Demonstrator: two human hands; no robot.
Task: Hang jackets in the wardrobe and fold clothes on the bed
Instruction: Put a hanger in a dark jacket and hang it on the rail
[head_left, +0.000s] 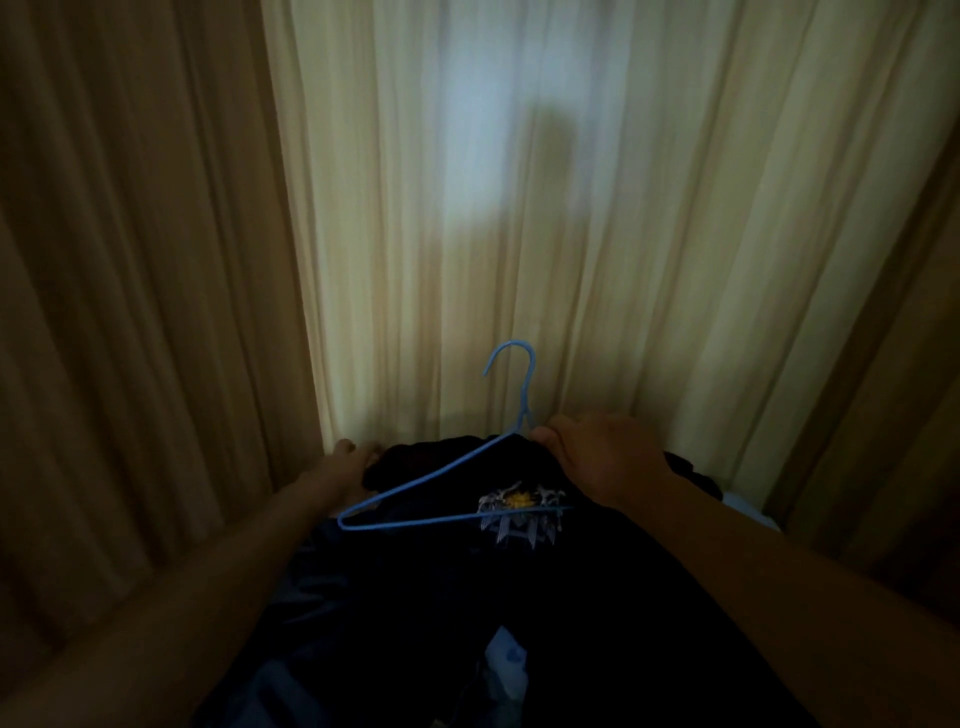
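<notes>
Dim light: dark jacket (441, 582) shapeless, lower part cut off by the frame. Blue hanger (435, 475): right shoulder hidden, hook upright before curtain (467, 208). My right hand (597, 457): fingers curled, pinching jacket at hanger's neck. My left hand (349, 460): outstretched at jacket's edge, blurred, grip unclear.

Arms outstretched; right hand (597, 460) curled, left hand (347, 460) blurred

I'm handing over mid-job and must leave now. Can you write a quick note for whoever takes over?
Right hand grips the dark garment beside the neck of the blue hanger.
Left hand is at the garment's other shoulder; grip unclear.
The hanger lies on top of the garment, hook toward the curtain.
Garment not yet on hanger.
Left: fit the hanger, hang it, fold the rest.
</notes>
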